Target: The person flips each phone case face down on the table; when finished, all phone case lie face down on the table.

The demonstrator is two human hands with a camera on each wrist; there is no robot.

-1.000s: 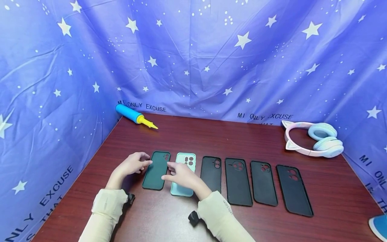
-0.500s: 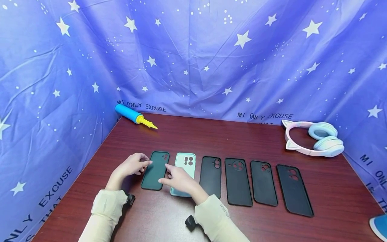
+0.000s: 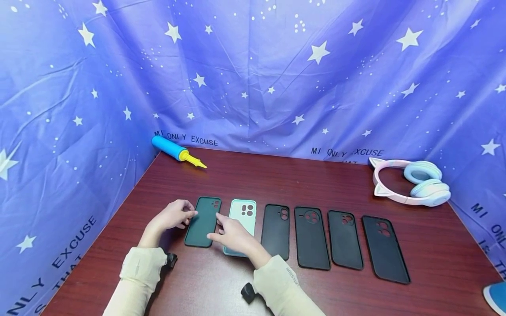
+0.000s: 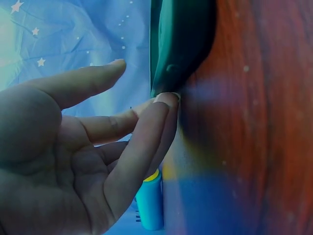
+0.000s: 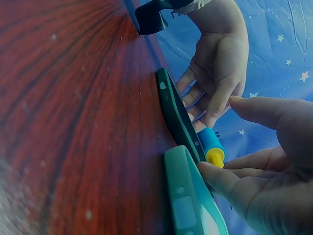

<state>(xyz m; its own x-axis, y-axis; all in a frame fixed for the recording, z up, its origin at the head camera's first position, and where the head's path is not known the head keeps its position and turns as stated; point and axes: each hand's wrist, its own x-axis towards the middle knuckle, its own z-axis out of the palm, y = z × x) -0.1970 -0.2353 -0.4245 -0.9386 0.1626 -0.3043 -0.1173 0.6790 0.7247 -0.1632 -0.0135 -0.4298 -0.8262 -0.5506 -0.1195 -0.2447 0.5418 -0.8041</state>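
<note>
A dark green phone case (image 3: 203,221) lies flat on the table, leftmost in a row. My left hand (image 3: 171,215) is at its left edge; in the left wrist view the fingertips (image 4: 167,100) touch the side of the case while the thumb stays apart from it. My right hand (image 3: 235,235) reaches over the mint phone case (image 3: 248,224) and partly hides it. Its index finger is at the green case's right edge, with the thumb held away in the right wrist view. Further right lies a black phone case (image 3: 275,232).
More black phone cases continue the row: one with a round camera opening (image 3: 311,243), another (image 3: 345,241), and a tilted one (image 3: 383,250) at the end. A blue and yellow hand pump (image 3: 170,148) lies at the back left, cat-ear headphones (image 3: 428,191) at the back right.
The right hand has shifted slightly left, and the green case has slid a little left with it. The left hand has stayed nearly still.
</note>
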